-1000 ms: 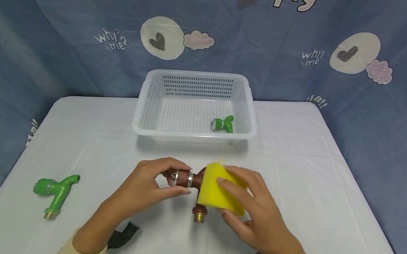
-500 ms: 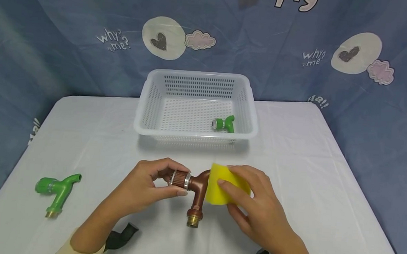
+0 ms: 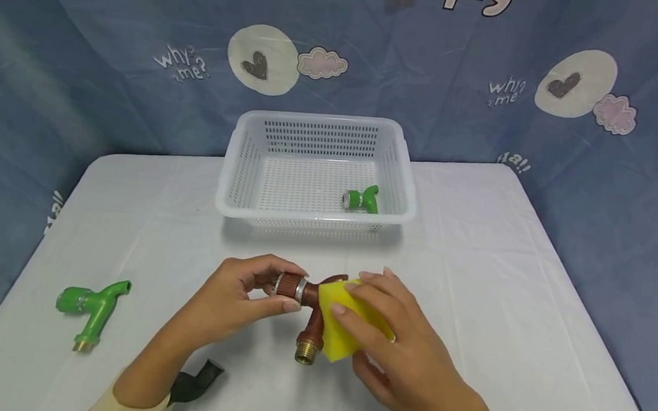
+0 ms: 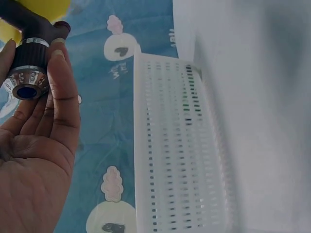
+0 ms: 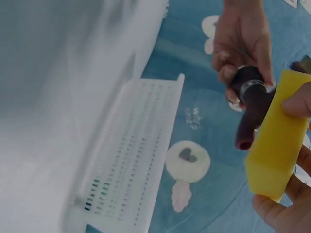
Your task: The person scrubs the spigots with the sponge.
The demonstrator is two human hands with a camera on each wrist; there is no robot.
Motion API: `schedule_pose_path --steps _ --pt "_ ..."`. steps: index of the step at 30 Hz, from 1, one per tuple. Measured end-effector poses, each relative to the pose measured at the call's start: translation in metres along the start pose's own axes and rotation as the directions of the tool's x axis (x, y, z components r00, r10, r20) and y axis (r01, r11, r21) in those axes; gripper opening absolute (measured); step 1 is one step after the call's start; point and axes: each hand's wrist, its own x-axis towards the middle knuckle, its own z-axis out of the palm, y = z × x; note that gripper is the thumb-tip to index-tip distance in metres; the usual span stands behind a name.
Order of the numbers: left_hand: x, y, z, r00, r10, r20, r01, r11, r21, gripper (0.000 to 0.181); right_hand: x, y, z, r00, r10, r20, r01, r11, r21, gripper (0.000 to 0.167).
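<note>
My left hand (image 3: 234, 303) pinches the ribbed knob end of a reddish-brown faucet (image 3: 312, 335), thumb on the near side and fingers behind. A threaded brass end on the faucet points down toward me. In my right hand (image 3: 405, 346) is a yellow sponge (image 3: 350, 324), laid against the faucet's right side and covering part of its body. The right wrist view shows the sponge (image 5: 279, 141) between thumb and fingers, beside the faucet's spout (image 5: 248, 128). In the left wrist view the knob (image 4: 30, 56) sits between thumb and fingertips.
A white perforated basket (image 3: 314, 217) stands at the back of the white-covered table (image 3: 499, 258), with a green faucet (image 3: 361, 199) inside. Another green faucet (image 3: 93, 311) lies at the left. A dark strap (image 3: 197, 382) hangs by the left wrist. A blue printed cloth (image 3: 426, 61) surrounds the table.
The sponge moved right along the faucet, then back left and lower over its body. The faucet shifted slightly left and tilted, its threaded end turning more toward me. The left hand barely moved.
</note>
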Motion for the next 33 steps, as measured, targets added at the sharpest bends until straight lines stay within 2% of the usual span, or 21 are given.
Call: schedule_pose_path --steps 2,7,10,13,15,18,22,24,28,33 --pt "0.000 0.001 0.001 1.000 -0.006 0.016 0.006 1.000 -0.012 0.030 0.001 0.001 0.002 1.000 -0.008 -0.001 0.008 0.999 -0.043 0.038" --pt "-0.001 0.001 0.002 0.999 -0.036 0.032 0.037 0.999 -0.019 0.031 -0.006 0.012 0.004 0.998 0.058 0.007 -0.056 0.989 -0.139 0.039" --pt "-0.002 0.002 0.001 0.998 -0.056 0.029 0.057 0.998 -0.011 0.031 -0.012 0.018 0.002 0.994 0.110 0.021 -0.105 0.982 -0.156 0.042" --pt "-0.003 0.002 0.000 0.998 -0.061 0.018 0.061 0.998 0.000 0.031 -0.016 0.021 -0.001 0.986 0.167 0.028 -0.160 0.973 -0.166 0.052" --pt "-0.004 0.002 -0.001 0.998 -0.060 0.005 0.060 0.998 0.004 0.030 -0.015 0.019 -0.004 0.982 0.189 0.019 -0.184 0.971 -0.155 0.050" --pt "-0.004 0.002 -0.002 0.998 -0.063 -0.010 0.063 0.998 0.013 0.029 -0.009 0.012 -0.005 0.990 0.138 -0.023 -0.139 0.987 -0.085 0.041" --pt "-0.003 0.001 -0.001 0.998 -0.060 0.006 0.060 0.998 -0.010 0.030 0.005 0.001 -0.001 0.998 -0.019 -0.066 0.021 1.000 0.021 0.036" --pt "-0.002 0.000 0.001 0.999 -0.046 0.028 0.046 0.999 -0.025 0.030 0.010 -0.002 0.001 0.996 -0.063 -0.070 0.066 0.997 0.041 0.034" --pt "0.000 -0.001 0.006 0.998 -0.012 0.060 0.014 0.999 -0.038 0.030 0.010 -0.004 0.004 0.996 -0.063 -0.063 0.064 0.998 0.016 0.031" --pt "-0.001 0.002 0.004 0.998 -0.020 0.062 0.023 0.999 -0.043 0.030 0.002 -0.001 0.005 1.000 0.009 -0.028 -0.011 0.998 -0.063 0.032"
